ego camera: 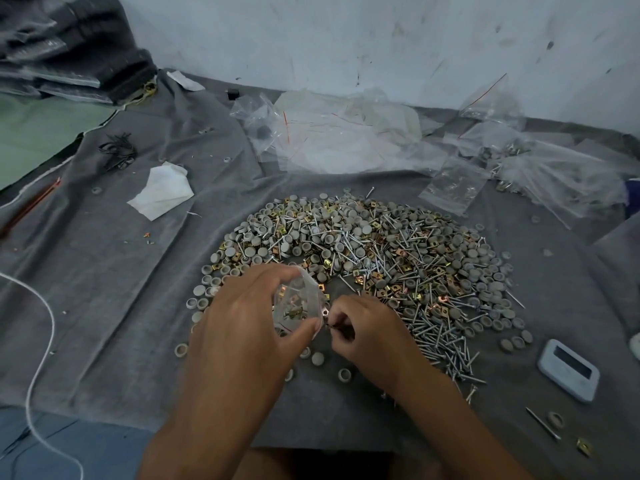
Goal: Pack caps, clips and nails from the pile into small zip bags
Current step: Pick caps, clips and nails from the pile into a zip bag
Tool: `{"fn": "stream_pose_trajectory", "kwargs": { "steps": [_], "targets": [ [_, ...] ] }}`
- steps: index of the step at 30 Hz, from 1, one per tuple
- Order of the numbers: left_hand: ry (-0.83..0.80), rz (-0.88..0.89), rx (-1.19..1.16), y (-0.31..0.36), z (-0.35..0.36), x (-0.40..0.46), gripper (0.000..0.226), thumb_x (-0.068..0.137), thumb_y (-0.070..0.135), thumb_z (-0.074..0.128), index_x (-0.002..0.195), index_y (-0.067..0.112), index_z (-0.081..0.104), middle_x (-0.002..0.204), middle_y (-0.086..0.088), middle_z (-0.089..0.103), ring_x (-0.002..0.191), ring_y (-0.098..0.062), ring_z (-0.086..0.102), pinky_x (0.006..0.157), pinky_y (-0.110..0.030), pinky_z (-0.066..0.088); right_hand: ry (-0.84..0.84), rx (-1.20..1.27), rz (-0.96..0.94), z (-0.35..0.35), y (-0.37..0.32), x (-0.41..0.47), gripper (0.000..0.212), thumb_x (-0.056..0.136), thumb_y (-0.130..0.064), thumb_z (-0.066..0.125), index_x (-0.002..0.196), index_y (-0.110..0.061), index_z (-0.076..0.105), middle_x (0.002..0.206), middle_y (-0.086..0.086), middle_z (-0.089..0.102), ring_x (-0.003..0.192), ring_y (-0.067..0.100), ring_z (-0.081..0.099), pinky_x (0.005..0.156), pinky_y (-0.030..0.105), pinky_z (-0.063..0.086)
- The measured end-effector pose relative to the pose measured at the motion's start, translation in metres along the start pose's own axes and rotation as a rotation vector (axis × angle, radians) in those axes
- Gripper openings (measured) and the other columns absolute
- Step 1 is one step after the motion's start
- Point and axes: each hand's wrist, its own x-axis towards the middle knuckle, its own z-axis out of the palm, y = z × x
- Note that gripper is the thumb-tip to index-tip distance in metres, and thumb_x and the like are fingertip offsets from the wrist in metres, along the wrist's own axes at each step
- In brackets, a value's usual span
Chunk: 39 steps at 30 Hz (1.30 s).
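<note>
- Head view looks down on a grey cloth [114,271] spread over the work surface, with a pale scuffed wall [346,39] at the far side
- left hand [242,327] holds a small zip bag [298,303] at near centre, thumb and fingers curled around its mouth; brass clips show through the clear plastic
- right hand [367,327] sits just right of the bag, fingertips pinched together on a small dark piece at the bag's edge; what the piece is cannot be told
- pile [363,258] of grey caps, brass clips and silver nails arcs around the far and right sides of both hands, with nails thickest at near right
- loose caps lie scattered on the cloth at the left and near side of the hands
- empty clear bags [339,133] heap up far centre, and filled bags [554,174] lie far right
- white tissue [162,190] lies left of the pile
- pale blue timer [568,374] rests near right, apart from the nails
- white cord [41,341] curves along the near left edge
</note>
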Motion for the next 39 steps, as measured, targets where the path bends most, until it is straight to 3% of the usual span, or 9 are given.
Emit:
{"fn": "stream_pose_trajectory", "kwargs": {
  "steps": [3, 6, 8, 13, 18, 23, 28, 32, 39],
  "targets": [
    [-0.012, -0.009, -0.006, 0.002, 0.002, 0.001, 0.054, 0.066, 0.033, 0.086, 0.114, 0.03, 0.064, 0.112, 0.017, 0.063, 0.099, -0.014, 0.061, 0.082, -0.04, 0.054, 0.056, 0.067, 0.021, -0.008, -0.003, -0.006, 0.016, 0.079, -0.008, 0.074, 0.088, -0.016, 0.063, 0.086, -0.007, 0.064, 0.079, 0.009, 0.058, 0.069, 0.029, 0.052],
    [-0.019, -0.006, 0.0, 0.004, 0.004, 0.001, 0.053, 0.063, 0.032, 0.087, 0.111, 0.028, 0.066, 0.11, 0.015, 0.065, 0.101, -0.015, 0.061, 0.084, -0.039, 0.053, 0.279, 0.285, 0.142, -0.037, -0.012, -0.01, 0.019, 0.079, -0.009, 0.077, 0.086, -0.022, 0.064, 0.08, -0.011, 0.066, 0.067, 0.004, 0.061, 0.058, 0.02, 0.05],
    [-0.025, 0.001, 0.024, 0.005, 0.007, 0.001, 0.054, 0.062, 0.031, 0.088, 0.111, 0.026, 0.066, 0.112, 0.013, 0.067, 0.104, -0.016, 0.061, 0.088, -0.036, 0.05, 0.409, 0.369, 0.046, -0.061, -0.028, -0.008, 0.016, 0.081, -0.015, 0.074, 0.089, -0.024, 0.064, 0.082, -0.012, 0.067, 0.069, 0.008, 0.065, 0.057, 0.021, 0.052],
    [-0.07, 0.05, 0.028, 0.01, 0.013, 0.0, 0.046, 0.069, 0.034, 0.07, 0.115, 0.027, 0.064, 0.111, 0.013, 0.065, 0.104, -0.014, 0.06, 0.088, -0.034, 0.048, 0.393, 0.133, -0.253, -0.086, -0.068, 0.003, 0.016, 0.081, -0.005, 0.078, 0.092, -0.014, 0.071, 0.089, -0.012, 0.068, 0.079, -0.018, 0.05, 0.072, 0.0, 0.037],
    [-0.046, 0.038, 0.053, 0.01, 0.015, 0.001, 0.052, 0.065, 0.031, 0.082, 0.113, 0.031, 0.063, 0.108, 0.017, 0.064, 0.1, -0.009, 0.057, 0.082, -0.025, 0.043, 0.333, 0.054, -0.235, -0.083, -0.065, 0.009, 0.013, 0.082, -0.01, 0.081, 0.094, -0.013, 0.076, 0.093, -0.005, 0.073, 0.085, 0.009, 0.067, 0.073, 0.027, 0.056],
    [-0.077, 0.033, 0.073, 0.007, 0.014, 0.001, 0.054, 0.067, 0.036, 0.084, 0.116, 0.03, 0.063, 0.11, 0.017, 0.064, 0.101, -0.009, 0.057, 0.085, -0.021, 0.039, 0.43, 0.046, -0.211, -0.087, -0.069, 0.009, 0.008, 0.084, -0.017, 0.08, 0.089, -0.019, 0.074, 0.081, -0.015, 0.065, 0.076, 0.001, 0.057, 0.072, 0.012, 0.044],
    [-0.084, 0.026, 0.052, 0.008, 0.011, 0.001, 0.057, 0.064, 0.033, 0.088, 0.116, 0.027, 0.065, 0.113, 0.015, 0.065, 0.101, -0.011, 0.059, 0.088, -0.024, 0.043, 0.393, 0.133, -0.088, -0.092, -0.048, 0.005, 0.016, 0.086, -0.013, 0.078, 0.098, -0.021, 0.071, 0.089, -0.024, 0.059, 0.08, -0.005, 0.057, 0.074, 0.004, 0.039],
    [-0.044, 0.063, -0.05, 0.012, 0.003, 0.0, 0.05, 0.067, 0.032, 0.087, 0.113, 0.027, 0.067, 0.113, 0.017, 0.065, 0.098, -0.01, 0.061, 0.087, -0.029, 0.049, 0.175, 0.138, -0.083, -0.089, -0.04, -0.001, 0.036, 0.084, -0.015, 0.079, 0.117, -0.027, 0.07, 0.111, -0.02, 0.064, 0.102, -0.004, 0.057, 0.085, 0.006, 0.038],
    [-0.059, 0.162, -0.317, 0.03, -0.018, -0.005, 0.025, 0.086, 0.042, 0.058, 0.11, 0.04, 0.064, 0.114, 0.031, 0.061, 0.105, 0.009, 0.06, 0.084, -0.004, 0.04, 0.268, 0.468, -0.086, -0.103, -0.053, -0.016, 0.009, 0.093, -0.032, 0.065, 0.101, -0.029, 0.067, 0.097, -0.014, 0.067, 0.092, 0.015, 0.066, 0.071, 0.023, 0.048]
  ]
}}
